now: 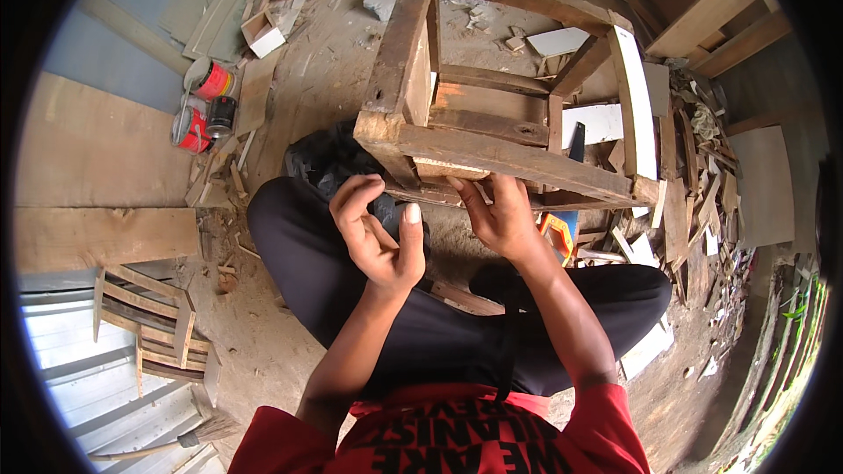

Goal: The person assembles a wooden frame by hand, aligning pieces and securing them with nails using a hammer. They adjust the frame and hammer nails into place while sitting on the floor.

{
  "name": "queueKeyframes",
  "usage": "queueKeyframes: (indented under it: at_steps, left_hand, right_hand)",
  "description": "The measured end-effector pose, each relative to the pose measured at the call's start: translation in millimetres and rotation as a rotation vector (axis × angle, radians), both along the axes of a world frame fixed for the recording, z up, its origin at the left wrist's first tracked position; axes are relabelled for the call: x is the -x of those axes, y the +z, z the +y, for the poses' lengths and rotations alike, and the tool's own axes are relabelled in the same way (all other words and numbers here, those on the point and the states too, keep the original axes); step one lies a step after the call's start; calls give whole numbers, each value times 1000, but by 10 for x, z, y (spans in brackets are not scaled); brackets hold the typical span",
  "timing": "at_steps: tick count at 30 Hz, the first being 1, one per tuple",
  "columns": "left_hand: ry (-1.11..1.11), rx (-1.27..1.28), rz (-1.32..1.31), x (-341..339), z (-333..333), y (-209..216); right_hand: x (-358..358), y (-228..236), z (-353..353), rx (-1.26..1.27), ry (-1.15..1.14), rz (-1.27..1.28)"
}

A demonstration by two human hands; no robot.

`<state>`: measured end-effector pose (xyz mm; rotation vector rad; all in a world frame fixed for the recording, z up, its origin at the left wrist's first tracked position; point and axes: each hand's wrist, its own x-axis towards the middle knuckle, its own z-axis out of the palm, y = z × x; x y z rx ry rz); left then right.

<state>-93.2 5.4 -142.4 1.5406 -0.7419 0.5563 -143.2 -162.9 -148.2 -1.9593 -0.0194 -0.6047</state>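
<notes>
A weathered wooden frame (518,154), with square legs and rails like those of a stool, lies tilted in front of me. Just short of its near rail, my left hand (378,233) has its fingers loosely curled and the thumb apart, with nothing visible in it. My right hand (502,218) is closed at the near rail, its thumb and fingers pinching a small brown piece of wood (450,168) with a pale edge. Part of that piece is hidden by the rail and the fingers. A white strip (634,101) runs along the frame's right side.
A handsaw (557,233) with an orange-and-black handle stands by my right knee. Paint cans (191,127) stand at the left. Wood scraps (694,175) cover the floor on the right. Slatted wooden pieces (158,325) lie at the lower left, near a broom (206,432).
</notes>
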Motion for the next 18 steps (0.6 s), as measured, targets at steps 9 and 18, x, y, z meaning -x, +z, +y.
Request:
queueKeyframes:
  at_steps: [9, 18]
  left_hand:
    - [-85, -71, 143, 166, -145, 2]
    - [-432, 111, 359, 271, -461, -62]
  right_hand:
    - [147, 35, -140, -72, 9, -42]
    - [328, 26, -197, -79, -40, -78]
